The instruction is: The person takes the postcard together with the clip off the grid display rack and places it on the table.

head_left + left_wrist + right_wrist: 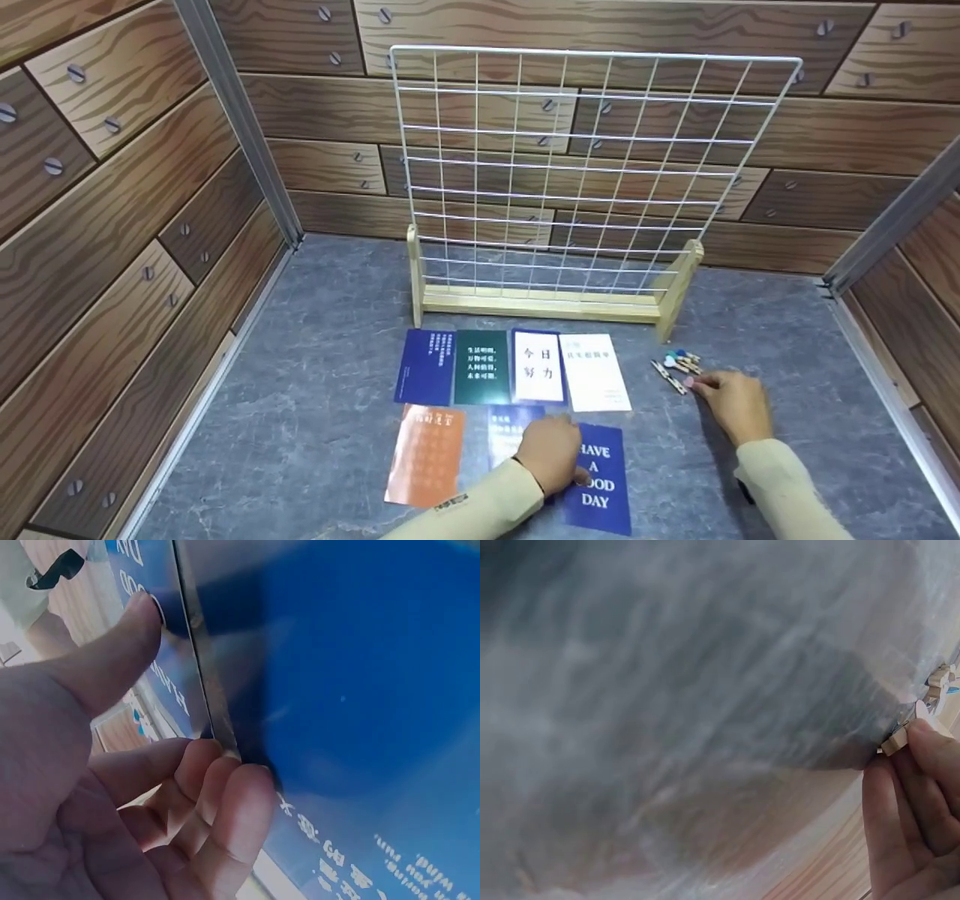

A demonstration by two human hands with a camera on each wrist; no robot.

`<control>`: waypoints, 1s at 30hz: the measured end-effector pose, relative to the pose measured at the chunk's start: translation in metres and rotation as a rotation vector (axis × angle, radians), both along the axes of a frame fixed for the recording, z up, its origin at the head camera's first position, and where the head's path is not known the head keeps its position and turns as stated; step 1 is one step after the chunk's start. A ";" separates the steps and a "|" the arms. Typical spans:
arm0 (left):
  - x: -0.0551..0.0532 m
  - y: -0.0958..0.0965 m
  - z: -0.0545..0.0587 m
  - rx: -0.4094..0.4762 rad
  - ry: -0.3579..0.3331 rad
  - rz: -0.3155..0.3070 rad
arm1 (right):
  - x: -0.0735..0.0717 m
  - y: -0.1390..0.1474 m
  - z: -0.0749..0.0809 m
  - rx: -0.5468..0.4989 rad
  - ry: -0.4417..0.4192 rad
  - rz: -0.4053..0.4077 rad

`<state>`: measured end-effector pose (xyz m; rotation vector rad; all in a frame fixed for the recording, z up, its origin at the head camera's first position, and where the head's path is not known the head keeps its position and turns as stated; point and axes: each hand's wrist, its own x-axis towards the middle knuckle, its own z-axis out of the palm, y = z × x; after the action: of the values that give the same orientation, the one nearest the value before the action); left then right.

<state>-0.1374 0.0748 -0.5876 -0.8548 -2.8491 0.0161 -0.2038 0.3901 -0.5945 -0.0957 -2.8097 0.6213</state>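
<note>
My left hand (549, 454) is over the lower cards. Its thumb touches the blue "HAVE A GOOD DAY" card (600, 495). In the left wrist view its other fingertips (251, 784) rest by the edge of the neighbouring blue-and-white card (360, 690), which the hand partly covers in the head view. On the right, my right hand (739, 405) pinches a small wooden clothespin (895, 741) with a pink decoration between thumb and fingers. Beside it lies another clothespin (669, 377), near a little cluster of clothespins (686, 361) with white, green and blue decorations.
A white wire grid (570, 172) stands upright in a wooden base (540, 306) at the back. Before it, a row holds blue (424, 367), green (481, 367), blue-bordered white (538, 367) and white (598, 375) cards. An orange card (425, 457) lies front left. Wood-patterned walls surround the grey surface.
</note>
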 end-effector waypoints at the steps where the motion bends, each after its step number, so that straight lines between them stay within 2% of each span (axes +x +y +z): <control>1: 0.000 0.001 0.000 0.000 -0.003 0.005 | 0.001 0.000 0.000 -0.003 -0.012 -0.006; 6: -0.001 0.002 -0.003 0.022 -0.011 0.002 | 0.002 0.000 0.002 -0.010 -0.062 -0.032; 11: -0.005 0.002 -0.005 0.044 -0.010 0.011 | -0.001 -0.002 0.000 -0.004 -0.050 -0.032; 16: -0.009 0.004 -0.007 0.091 -0.035 0.048 | -0.002 -0.004 0.000 0.004 -0.056 -0.022; 21: -0.008 0.005 -0.008 0.105 -0.036 0.073 | 0.001 -0.005 -0.001 0.049 -0.045 0.023; 27: -0.008 -0.001 0.008 0.175 -0.104 0.070 | 0.005 0.000 0.006 -0.032 -0.081 0.026; 30: -0.013 -0.013 0.020 0.257 -0.144 0.056 | 0.009 -0.003 0.010 -0.077 -0.036 0.004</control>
<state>-0.1501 0.0618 -0.5677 -0.7498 -2.9173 -0.4114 -0.1946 0.3876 -0.5841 -0.1167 -2.8213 0.7367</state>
